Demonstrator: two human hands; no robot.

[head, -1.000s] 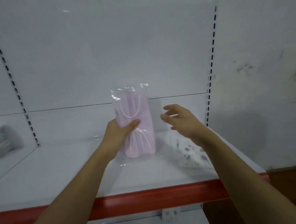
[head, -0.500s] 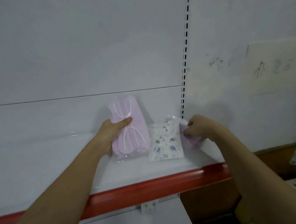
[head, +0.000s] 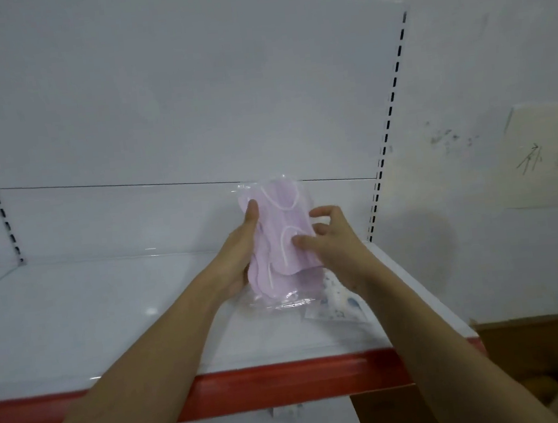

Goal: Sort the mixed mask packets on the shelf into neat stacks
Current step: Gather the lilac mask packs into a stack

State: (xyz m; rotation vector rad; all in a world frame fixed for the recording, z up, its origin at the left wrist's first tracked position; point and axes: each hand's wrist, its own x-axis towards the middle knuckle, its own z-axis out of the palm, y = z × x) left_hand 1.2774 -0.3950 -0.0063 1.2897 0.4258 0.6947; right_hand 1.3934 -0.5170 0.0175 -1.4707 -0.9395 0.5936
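Observation:
Pink mask packets (head: 281, 245) in clear plastic stand upright over the white shelf (head: 109, 315), near its right end; they look like two packets held together. My left hand (head: 240, 249) grips them from the left, thumb up along the edge. On the right, my right hand (head: 332, 240) pinches their side, with its thumb on the front and its fingers curled. A white packet with a blue pattern (head: 341, 308) lies flat on the shelf, under my right wrist and partly hidden by it.
The shelf has a red front lip (head: 288, 382) and a white back panel with slotted uprights (head: 387, 138). Cardboard boxes (head: 533, 350) stand on the floor at the lower right. A paper with handwriting (head: 554, 155) hangs on the right wall.
My right hand left the far right of the shelf and came onto the pink packets in my left hand, which now look thicker. The patterned packet stays on the shelf.

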